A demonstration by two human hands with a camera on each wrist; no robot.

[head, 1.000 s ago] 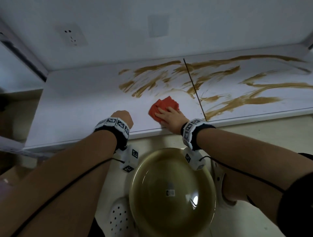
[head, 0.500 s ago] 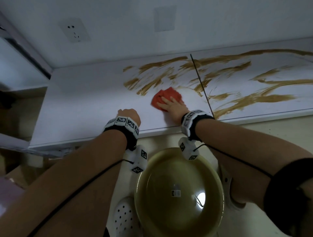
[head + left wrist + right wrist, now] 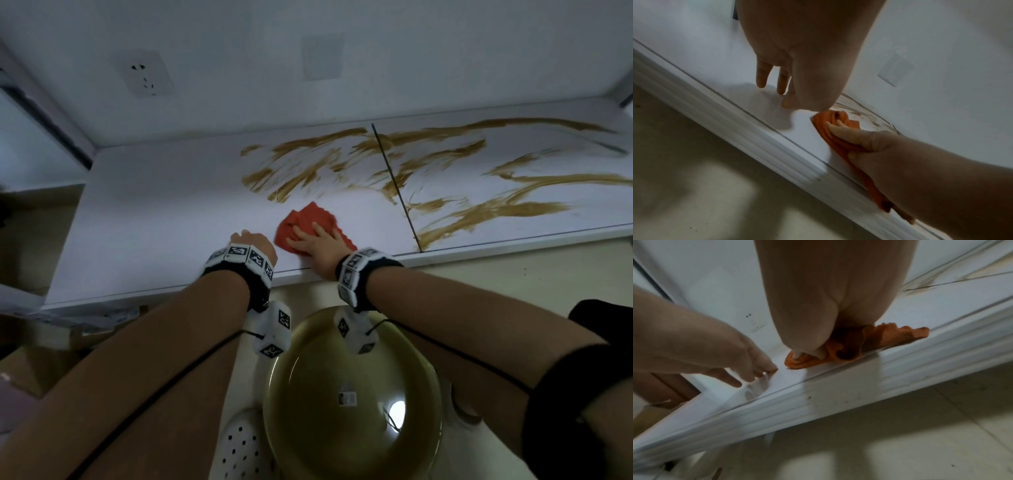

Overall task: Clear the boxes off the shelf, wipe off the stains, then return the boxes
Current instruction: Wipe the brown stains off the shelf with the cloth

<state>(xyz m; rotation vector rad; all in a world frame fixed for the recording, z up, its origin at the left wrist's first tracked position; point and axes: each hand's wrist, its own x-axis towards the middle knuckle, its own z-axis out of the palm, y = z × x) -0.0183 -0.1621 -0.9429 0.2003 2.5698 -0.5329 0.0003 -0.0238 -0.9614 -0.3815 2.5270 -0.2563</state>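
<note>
Right hand (image 3: 320,241) lies flat on the red cloth (image 3: 310,222), fingers spread and pressing it down on the white shelf (image 3: 154,219) close to the front edge; in the right wrist view a loose flap of the cloth hangs out over that edge. Half a second ago the cloth sat farther back, right at the near end of the brown stains (image 3: 479,219). It has since been drawn toward the person and a little to the left, and the shelf surface around it reads clean. That looks like the return half of a wiping stroke, so the wiping step is under way but far from finished.

Left hand (image 3: 253,241) has slid right along the front edge and now sits just beside the cloth. Its fingers reach down with their tips on the shelf and hold nothing, apparently bracing.

Most of the streaks remain: a fan of them behind the cloth, more crossing the dark seam (image 3: 394,181) between the two shelf panels, and long smears across the right panel. The next pass probably needs to push back out into them.

No boxes stand on the shelf, so the clearing step appears done; where they went I cannot tell. A round yellowish basin (image 3: 352,394) sits on the floor below the wrists.
</note>
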